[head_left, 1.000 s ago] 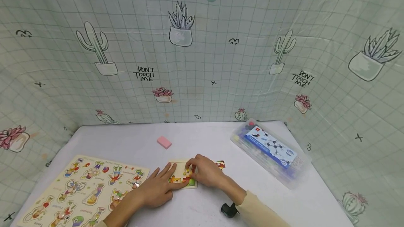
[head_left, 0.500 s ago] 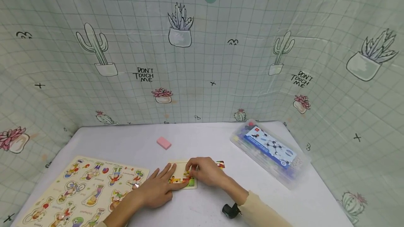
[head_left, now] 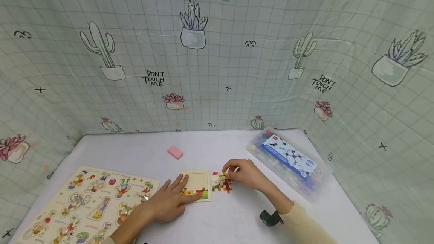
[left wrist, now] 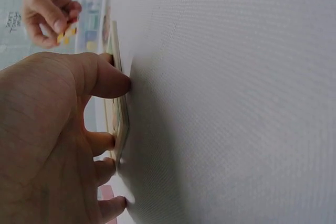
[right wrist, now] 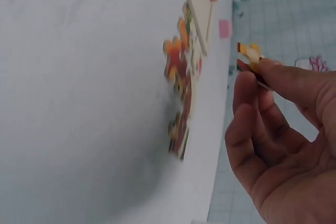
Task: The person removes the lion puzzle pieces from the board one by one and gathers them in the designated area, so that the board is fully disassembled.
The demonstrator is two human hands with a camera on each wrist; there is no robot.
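The small puzzle tray (head_left: 199,179), of pale wood with a raised rim, lies on the desk (head_left: 217,223) under the fingers of the left hand (head_left: 169,202). Colourful fitted pieces (head_left: 205,194) are along its near side; its far part is bare. Just beside it, at right, loose pieces (head_left: 217,188) lie close together. The right hand (head_left: 246,173) pinches one yellow and red piece (right wrist: 252,53) above the desk.

Your head camera, the widest view, faces forward and down: cloth (head_left: 217,63) fills the upper frame, your left hand (head_left: 169,202) and right hand (head_left: 245,174) the lower centre. Your left wrist camera and right wrist camera (head_left: 269,218) look closely along the table (head_left: 217,223), pictures turned sideways, own hand lower left and lower right respectively. Both share the tray (head_left: 199,180) with the head view.
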